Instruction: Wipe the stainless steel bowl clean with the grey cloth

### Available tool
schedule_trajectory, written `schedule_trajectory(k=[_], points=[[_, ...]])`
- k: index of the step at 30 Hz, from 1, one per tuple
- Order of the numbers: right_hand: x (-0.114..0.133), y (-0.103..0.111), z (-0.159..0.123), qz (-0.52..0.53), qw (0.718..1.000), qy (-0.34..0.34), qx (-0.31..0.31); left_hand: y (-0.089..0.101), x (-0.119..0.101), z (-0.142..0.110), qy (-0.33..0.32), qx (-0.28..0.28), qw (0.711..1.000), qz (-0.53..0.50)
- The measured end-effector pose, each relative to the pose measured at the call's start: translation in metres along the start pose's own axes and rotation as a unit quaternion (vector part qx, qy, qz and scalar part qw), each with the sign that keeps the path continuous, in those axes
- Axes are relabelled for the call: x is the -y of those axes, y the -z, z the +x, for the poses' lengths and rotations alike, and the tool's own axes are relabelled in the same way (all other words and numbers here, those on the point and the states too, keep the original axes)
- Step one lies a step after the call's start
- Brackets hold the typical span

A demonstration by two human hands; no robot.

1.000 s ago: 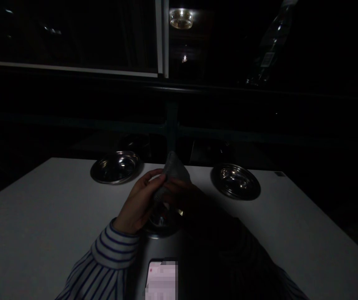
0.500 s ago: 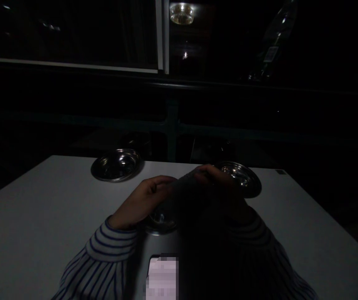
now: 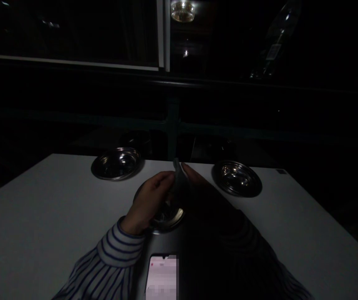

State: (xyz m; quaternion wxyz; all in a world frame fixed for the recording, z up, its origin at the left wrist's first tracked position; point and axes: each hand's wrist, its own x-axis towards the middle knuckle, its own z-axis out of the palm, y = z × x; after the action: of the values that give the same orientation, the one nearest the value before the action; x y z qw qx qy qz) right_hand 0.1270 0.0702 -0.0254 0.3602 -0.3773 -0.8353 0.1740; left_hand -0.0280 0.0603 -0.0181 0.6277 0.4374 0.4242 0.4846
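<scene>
A thin, dark grey cloth-like piece (image 3: 180, 177) stands upright between my hands, above the middle metal dish. My left hand (image 3: 146, 202) is closed, pinching its left side between thumb and fingers. Deep in shadow, my right hand (image 3: 207, 193) lies against its right side, closed on it as far as I can see. Below them a shiny metal dish (image 3: 169, 221) rests on the table, partly covered by my left hand and the shadow.
Two more metal dishes stand on the white table (image 3: 57, 212), one at the back left (image 3: 116, 164) and one at the back right (image 3: 237, 179). A lit phone (image 3: 162, 275) lies at the near edge. Behind is a dark window with a clear bottle (image 3: 275, 46).
The grey cloth has gone from stretched out sideways to upright and narrower. My right hand has moved left and down, uncovering the back right dish. The left hand has shifted slightly.
</scene>
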Motion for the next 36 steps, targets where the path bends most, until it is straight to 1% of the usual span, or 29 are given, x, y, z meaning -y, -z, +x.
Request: schedule_trajectory(k=[2,3,5,7,9,12,14,17,19,20,22,25,26,27,29,30,32,34,36], points=[[0.000,-0.005,0.003,0.097,0.995,-0.033,0.019,-0.003,-0.003,-0.002,0.030,0.035,0.996,-0.076],[0.001,-0.006,0.004,0.147,0.988,-0.049,0.016,-0.005,-0.004,-0.003,0.047,0.043,0.992,-0.111],[0.002,-0.005,0.004,0.238,0.968,-0.080,-0.001,-0.007,-0.008,-0.006,0.068,0.040,0.985,-0.155],[0.002,-0.002,0.003,0.301,0.947,-0.110,-0.031,-0.007,-0.012,-0.008,0.062,0.028,0.985,-0.157],[-0.001,0.003,0.003,0.338,0.928,-0.145,-0.063,-0.005,-0.016,-0.010,0.035,0.005,0.991,-0.129],[-0.007,0.012,0.005,0.345,0.905,-0.220,-0.116,0.001,-0.021,-0.010,-0.005,-0.044,0.993,-0.106],[-0.008,0.018,0.007,0.319,0.901,-0.253,-0.148,0.005,-0.022,-0.008,-0.003,-0.065,0.989,-0.132],[-0.006,0.027,0.009,0.305,0.895,-0.272,-0.181,0.007,-0.021,-0.004,0.011,-0.076,0.983,-0.164],[-0.004,0.033,0.008,0.309,0.889,-0.275,-0.199,0.006,-0.019,-0.003,0.005,-0.087,0.985,-0.148],[-0.003,0.035,0.008,0.307,0.888,-0.271,-0.207,0.005,-0.018,-0.004,0.001,-0.087,0.988,-0.130],[-0.004,0.040,0.006,0.299,0.892,-0.261,-0.215,0.004,-0.017,-0.006,-0.005,-0.066,0.995,-0.076],[-0.007,0.047,0.000,0.281,0.900,-0.261,-0.207,0.007,-0.016,-0.008,-0.028,-0.011,0.997,0.066],[-0.008,0.048,-0.003,0.264,0.905,-0.264,-0.204,0.009,-0.015,-0.008,-0.046,-0.004,0.990,0.135],[-0.009,0.049,-0.006,0.241,0.911,-0.265,-0.203,0.011,-0.013,-0.007,-0.065,0.004,0.975,0.214],[-0.011,0.049,-0.013,0.193,0.923,-0.267,-0.200,0.015,-0.007,-0.007,-0.116,0.021,0.931,0.344],[-0.012,0.049,-0.017,0.176,0.927,-0.269,-0.194,0.017,-0.003,-0.008,-0.125,0.046,0.905,0.404],[-0.014,0.047,-0.025,0.159,0.930,-0.278,-0.183,0.019,0.008,-0.012,-0.101,0.110,0.858,0.492],[-0.017,0.046,-0.033,0.146,0.933,-0.280,-0.173,0.019,0.020,-0.019,-0.081,0.155,0.819,0.547],[-0.019,0.044,-0.040,0.132,0.937,-0.276,-0.171,0.017,0.031,-0.025,-0.085,0.165,0.790,0.584]])
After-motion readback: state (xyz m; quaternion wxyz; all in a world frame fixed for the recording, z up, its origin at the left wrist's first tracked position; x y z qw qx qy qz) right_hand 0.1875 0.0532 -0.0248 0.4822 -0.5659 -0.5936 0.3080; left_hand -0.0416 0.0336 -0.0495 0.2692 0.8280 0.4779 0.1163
